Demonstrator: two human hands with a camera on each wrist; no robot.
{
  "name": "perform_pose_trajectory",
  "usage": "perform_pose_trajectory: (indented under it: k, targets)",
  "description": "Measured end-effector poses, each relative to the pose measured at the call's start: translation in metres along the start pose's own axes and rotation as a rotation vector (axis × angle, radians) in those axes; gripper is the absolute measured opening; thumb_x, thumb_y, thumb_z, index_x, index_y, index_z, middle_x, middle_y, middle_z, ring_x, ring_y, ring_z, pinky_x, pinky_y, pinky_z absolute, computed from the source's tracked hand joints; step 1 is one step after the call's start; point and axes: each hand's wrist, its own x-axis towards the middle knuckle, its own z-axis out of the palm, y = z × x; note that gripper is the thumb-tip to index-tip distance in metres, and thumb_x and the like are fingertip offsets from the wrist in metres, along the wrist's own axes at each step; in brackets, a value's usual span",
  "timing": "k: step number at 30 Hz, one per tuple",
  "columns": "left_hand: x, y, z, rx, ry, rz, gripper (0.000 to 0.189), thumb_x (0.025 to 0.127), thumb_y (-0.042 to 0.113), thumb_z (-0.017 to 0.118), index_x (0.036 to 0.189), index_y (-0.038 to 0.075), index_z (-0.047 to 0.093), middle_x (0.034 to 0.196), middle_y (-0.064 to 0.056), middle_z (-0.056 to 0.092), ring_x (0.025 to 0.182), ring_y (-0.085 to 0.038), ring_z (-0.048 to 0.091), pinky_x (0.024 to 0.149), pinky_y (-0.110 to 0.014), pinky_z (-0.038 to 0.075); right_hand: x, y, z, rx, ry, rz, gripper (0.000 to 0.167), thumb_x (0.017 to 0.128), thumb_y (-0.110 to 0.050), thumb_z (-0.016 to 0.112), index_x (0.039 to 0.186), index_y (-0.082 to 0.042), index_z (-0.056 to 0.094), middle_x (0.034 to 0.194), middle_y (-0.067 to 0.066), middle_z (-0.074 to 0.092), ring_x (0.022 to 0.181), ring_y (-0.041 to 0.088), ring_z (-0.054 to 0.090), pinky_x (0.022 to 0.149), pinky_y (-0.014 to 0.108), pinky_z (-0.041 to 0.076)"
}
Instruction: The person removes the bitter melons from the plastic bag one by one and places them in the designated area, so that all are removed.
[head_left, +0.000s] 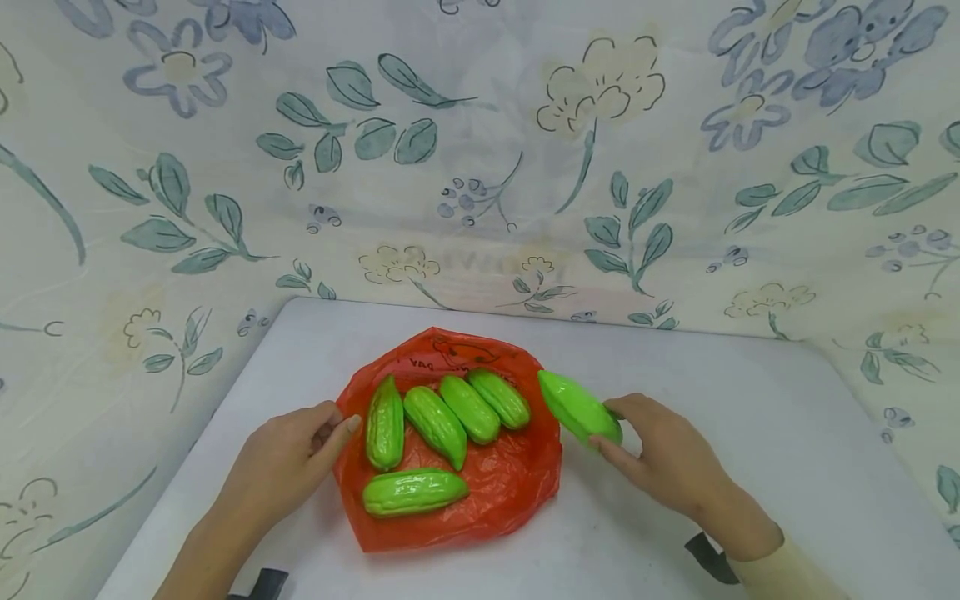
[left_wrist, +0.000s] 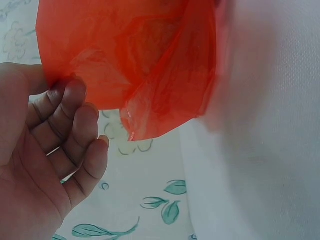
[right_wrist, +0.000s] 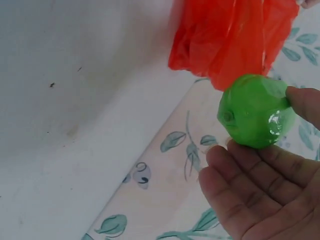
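Note:
A red plastic bag [head_left: 517, 492] stands with its mouth wide on the white table. Inside lie several glossy green cucumber-shaped vegetables [head_left: 415, 492], ridged and pointed at one end. At the bag's left rim, my left hand [head_left: 288, 454] pinches the plastic between thumb and index finger; the left wrist view shows the other fingers [left_wrist: 86, 122] loosely bent below. Another green cucumber-shaped vegetable [head_left: 577, 406] is held by its right end between the thumb and fingers of my right hand [head_left: 667, 454]. Its pointed end overlaps the bag's right rim in the head view.
The white table [head_left: 750, 400] extends around the bag on both sides. Behind it and at the sides hangs a pale cloth [head_left: 480, 150] with printed flowers and leaves. A dark strap piece [head_left: 711, 558] shows beside the right wrist, another [head_left: 267, 583] near the left forearm.

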Motion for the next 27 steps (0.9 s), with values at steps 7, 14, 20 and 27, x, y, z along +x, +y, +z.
perform_pose_trajectory:
  k: [7, 14, 20, 27]
  targets:
    - [0.0, 0.002, -0.001, -0.014, -0.007, -0.006, 0.022, 0.102, 0.032, 0.068, 0.089, 0.016, 0.061, 0.065, 0.006, 0.051, 0.063, -0.015, 0.05, 0.056, -0.028, 0.045, 0.003, 0.011, 0.002, -0.002, -0.048, 0.079, 0.048, 0.095, -0.04, 0.077, 0.127, -0.004, 0.069, 0.115, 0.006, 0.072, 0.097, 0.024, 0.067, 0.088, 0.048, 0.059]
    - [0.0, 0.003, -0.003, -0.014, -0.002, 0.006, 0.021, 0.102, 0.03, 0.069, 0.089, 0.016, 0.06, 0.065, 0.006, 0.051, 0.063, -0.015, 0.05, 0.056, -0.028, 0.045, 0.007, 0.022, 0.006, 0.029, -0.064, 0.123, 0.047, 0.096, -0.038, 0.076, 0.127, -0.004, 0.068, 0.113, 0.008, 0.073, 0.1, 0.027, 0.069, 0.086, 0.049, 0.059]
    - [0.002, 0.003, -0.003, -0.009, -0.003, 0.007, 0.021, 0.102, 0.031, 0.068, 0.089, 0.016, 0.061, 0.065, 0.007, 0.051, 0.063, -0.015, 0.05, 0.057, -0.028, 0.046, 0.011, 0.027, 0.008, 0.038, -0.073, 0.189, 0.047, 0.097, -0.04, 0.074, 0.126, -0.003, 0.067, 0.108, 0.008, 0.073, 0.097, 0.026, 0.068, 0.083, 0.049, 0.059]
    - [0.0, 0.001, -0.001, -0.012, -0.013, -0.003, 0.021, 0.102, 0.032, 0.068, 0.09, 0.017, 0.061, 0.064, 0.007, 0.051, 0.063, -0.015, 0.05, 0.057, -0.028, 0.046, 0.015, 0.03, 0.017, 0.058, -0.103, 0.255, 0.05, 0.097, -0.042, 0.073, 0.124, 0.0, 0.067, 0.102, 0.007, 0.072, 0.09, 0.022, 0.065, 0.078, 0.043, 0.058]
